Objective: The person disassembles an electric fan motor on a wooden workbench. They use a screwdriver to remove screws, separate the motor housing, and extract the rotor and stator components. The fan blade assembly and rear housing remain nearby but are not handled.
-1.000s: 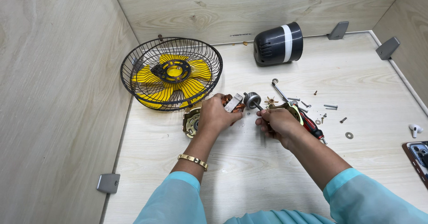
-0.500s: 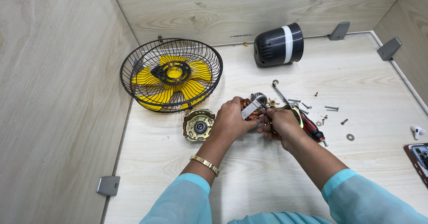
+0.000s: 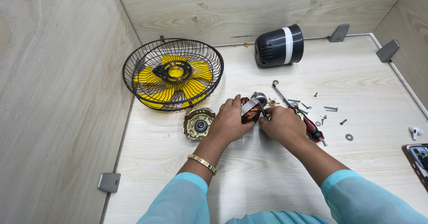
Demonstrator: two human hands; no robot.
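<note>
My left hand [image 3: 230, 122] and my right hand [image 3: 282, 124] meet at the middle of the wooden table, both gripping a small fan motor [image 3: 251, 108] with copper windings and a silver end. The motor is held just above the table between my fingertips. A round brass-coloured motor cover [image 3: 199, 123] lies flat just left of my left hand. A red-handled screwdriver [image 3: 307, 124] lies under and right of my right hand, its shaft pointing to the back left.
A black wire fan guard with yellow blades [image 3: 173, 74] rests at the back left. A black motor housing with a white band [image 3: 279, 46] lies at the back. Several screws [image 3: 331, 108] and a washer [image 3: 349, 137] are scattered at the right. A white earbud [image 3: 414, 132] and a phone [image 3: 419, 158] are at the right edge.
My left hand has shifted right, off the brass cover, which now lies uncovered. Both hands have closed in on the motor, now turned so its copper windings show.
</note>
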